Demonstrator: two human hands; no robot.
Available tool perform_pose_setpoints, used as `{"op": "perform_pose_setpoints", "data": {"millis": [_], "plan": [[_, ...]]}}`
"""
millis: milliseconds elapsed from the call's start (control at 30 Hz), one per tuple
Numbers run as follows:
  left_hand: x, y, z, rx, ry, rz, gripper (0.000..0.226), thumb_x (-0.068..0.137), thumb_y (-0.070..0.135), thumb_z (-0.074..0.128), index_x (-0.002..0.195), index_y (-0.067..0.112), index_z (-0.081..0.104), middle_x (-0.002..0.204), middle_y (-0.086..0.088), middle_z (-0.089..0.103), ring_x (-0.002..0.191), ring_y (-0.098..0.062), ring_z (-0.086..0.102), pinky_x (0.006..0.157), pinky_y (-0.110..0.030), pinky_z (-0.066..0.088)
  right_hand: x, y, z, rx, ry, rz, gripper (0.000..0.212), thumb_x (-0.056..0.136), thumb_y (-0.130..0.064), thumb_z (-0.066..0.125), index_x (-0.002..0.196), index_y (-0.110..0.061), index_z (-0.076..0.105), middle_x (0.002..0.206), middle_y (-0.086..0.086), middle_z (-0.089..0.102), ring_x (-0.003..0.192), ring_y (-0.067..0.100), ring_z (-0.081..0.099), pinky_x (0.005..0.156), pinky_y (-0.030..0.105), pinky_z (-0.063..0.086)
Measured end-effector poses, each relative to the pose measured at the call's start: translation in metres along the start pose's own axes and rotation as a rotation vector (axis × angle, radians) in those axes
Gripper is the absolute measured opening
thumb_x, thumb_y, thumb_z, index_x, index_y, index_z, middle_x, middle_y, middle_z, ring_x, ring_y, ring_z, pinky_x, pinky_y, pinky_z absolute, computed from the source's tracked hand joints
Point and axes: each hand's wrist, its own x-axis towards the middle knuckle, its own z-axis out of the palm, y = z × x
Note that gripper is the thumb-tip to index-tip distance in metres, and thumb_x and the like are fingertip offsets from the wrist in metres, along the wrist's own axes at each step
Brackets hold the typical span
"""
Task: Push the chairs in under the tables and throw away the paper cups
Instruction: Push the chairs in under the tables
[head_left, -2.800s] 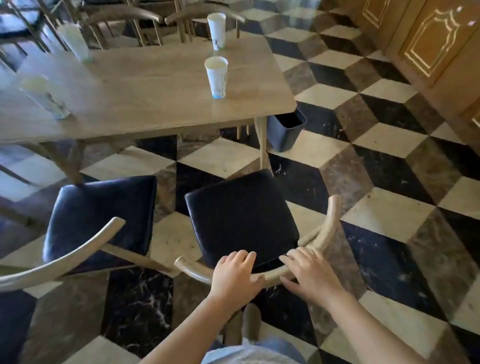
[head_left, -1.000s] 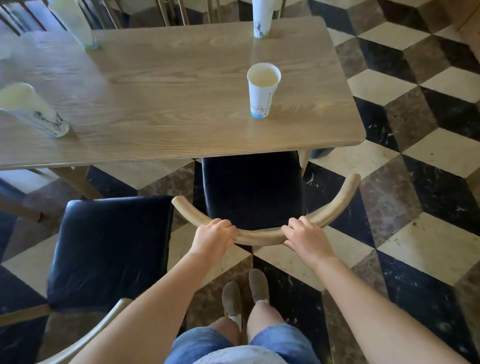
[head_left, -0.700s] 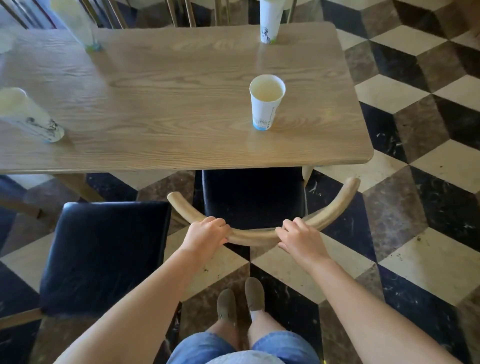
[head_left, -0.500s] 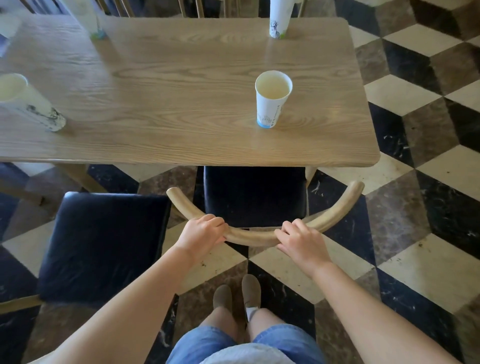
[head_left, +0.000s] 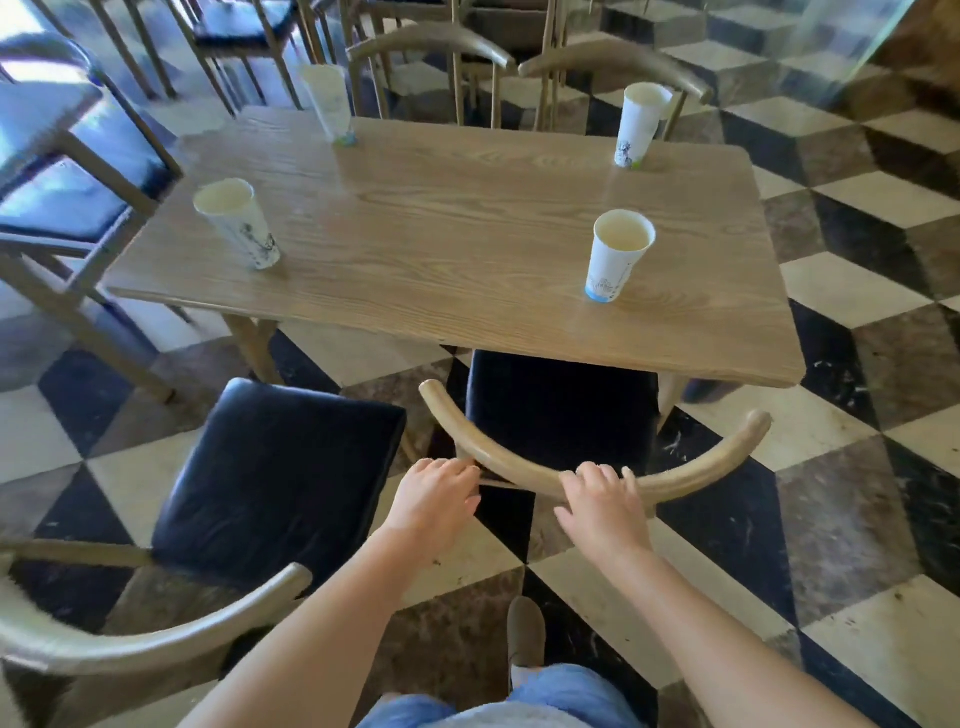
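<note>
My left hand (head_left: 436, 493) and my right hand (head_left: 602, 501) both hold the curved wooden backrest (head_left: 691, 470) of a black-cushioned chair (head_left: 556, 410). The front of its seat is under the near edge of the wooden table (head_left: 467, 234). A second black-cushioned chair (head_left: 280, 467) stands to its left, fully clear of the table, its backrest (head_left: 156, 644) at bottom left. Several white paper cups stand upright on the table: one near right (head_left: 615, 254), one far right (head_left: 641, 127), one near left (head_left: 239, 223), one far left (head_left: 330, 104).
Two wooden chairs (head_left: 431, 47) (head_left: 618, 62) stand pushed in at the table's far side. More chairs (head_left: 62, 171) crowd the left. A dark bin (head_left: 706, 389) peeks out below the table's right corner. Checkered floor (head_left: 831, 519) spreads to the right.
The chair has slid forward from open floor until its seat is partly under the table. My view has lifted and now takes in the whole tabletop and the far chairs.
</note>
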Motion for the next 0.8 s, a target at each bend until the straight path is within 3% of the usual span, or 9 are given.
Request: {"op": "perform_pose_setpoints", "data": {"millis": [133, 267, 433, 567, 700, 800], "plan": [[-0.055, -0.035, -0.014, 0.002, 0.037, -0.038, 0.023, 0.094, 0.032, 0.046, 0.105, 0.016, 0.060, 0.102, 0.000, 0.064, 0.095, -0.020, 0.059, 0.084, -0.034, 0.045, -0.014, -0.079, -0.008, 0.049, 0.032, -0.074, 0.031, 0.092, -0.037, 0.050, 0.117, -0.019, 0.056, 0.115, 0.002, 0.060, 0.111, 0.023, 0.051, 0.103, 0.041, 0.035], [-0.128, -0.080, -0.018, -0.033, 0.156, -0.064, 0.013, 0.080, 0.026, 0.066, 0.086, 0.014, 0.066, 0.078, -0.002, 0.068, 0.072, -0.022, 0.065, 0.066, -0.034, 0.053, -0.038, -0.172, -0.004, 0.094, 0.110, -0.159, 0.032, 0.093, -0.035, 0.051, 0.120, -0.019, 0.054, 0.119, 0.003, 0.060, 0.113, 0.023, 0.051, 0.099, 0.039, 0.037], [-0.240, -0.141, -0.018, -0.029, 0.225, -0.093, 0.023, 0.084, 0.031, 0.048, 0.088, 0.016, 0.064, 0.081, 0.000, 0.066, 0.075, -0.020, 0.063, 0.068, -0.033, 0.052, -0.073, -0.287, 0.008, 0.124, 0.114, -0.265, 0.032, 0.093, -0.037, 0.049, 0.119, -0.019, 0.053, 0.117, 0.003, 0.058, 0.110, 0.023, 0.051, 0.096, 0.037, 0.038], [-0.310, -0.183, -0.026, -0.073, 0.250, -0.200, 0.017, 0.072, 0.017, 0.068, 0.087, 0.009, 0.064, 0.079, -0.005, 0.066, 0.073, -0.026, 0.065, 0.065, -0.035, 0.054, -0.091, -0.352, 0.013, 0.114, 0.102, -0.332, 0.030, 0.092, -0.038, 0.047, 0.114, -0.020, 0.055, 0.111, 0.002, 0.059, 0.103, 0.022, 0.054, 0.091, 0.036, 0.040], [-0.348, -0.218, -0.027, -0.073, 0.239, -0.237, 0.020, 0.079, 0.023, 0.053, 0.089, 0.010, 0.064, 0.081, -0.004, 0.067, 0.074, -0.024, 0.064, 0.069, -0.034, 0.054, -0.093, -0.401, 0.015, 0.101, 0.082, -0.373, 0.030, 0.091, -0.036, 0.048, 0.114, -0.020, 0.056, 0.110, 0.001, 0.058, 0.103, 0.023, 0.053, 0.089, 0.038, 0.038], [-0.360, -0.242, -0.023, -0.079, 0.231, -0.266, 0.024, 0.073, 0.018, 0.068, 0.096, 0.009, 0.065, 0.086, -0.005, 0.068, 0.078, -0.024, 0.065, 0.073, -0.034, 0.054, -0.090, -0.428, 0.022, 0.134, 0.097, -0.401, 0.030, 0.087, -0.036, 0.055, 0.111, -0.019, 0.059, 0.108, 0.002, 0.061, 0.101, 0.024, 0.055, 0.087, 0.038, 0.041]]}}
